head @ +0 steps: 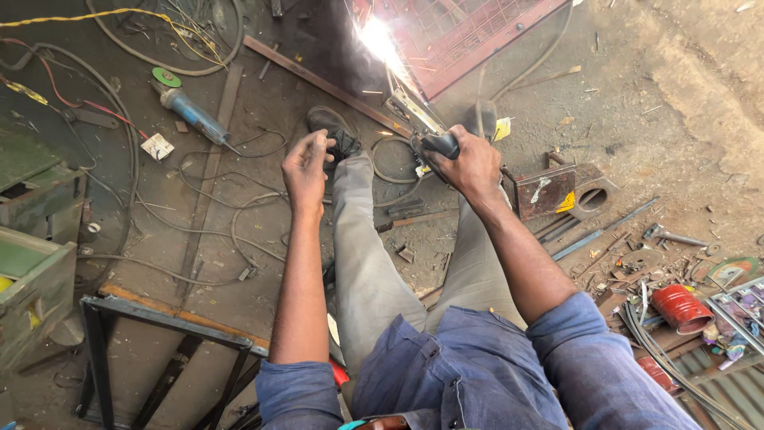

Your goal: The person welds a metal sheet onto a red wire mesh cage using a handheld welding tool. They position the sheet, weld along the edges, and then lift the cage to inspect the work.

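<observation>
Our right fingers (458, 151) are curled tight around the black handle of a welding holder (434, 143), gripped like a pistol so the thin rod (410, 107) points up and away toward the red metal gate (469, 32) lying on the floor. A white glare (378, 36) burns where the rod tip meets the gate frame, well ahead of our knuckles. The right hand (473, 167) sits high over our outstretched knee, which seems to steady the aim.

Our left fingers (314, 147) are loosely bent and hold nothing; the left hand (306, 171) hovers above the grey trouser leg, near our dark shoe (334, 131), perhaps raised as a shield against the glare.

Further out, a blue grinder (187, 107) with a green disc lies on the dirt floor (676, 95) among looping cables (239, 215), out of reach of the sparks. To the right, a small rusty box piece (549, 191) stands beside our arm. A red can (680, 309) lies on its side among scrap and rods; we cannot tell what it contains. At left stands a green metal chest (32, 279).
</observation>
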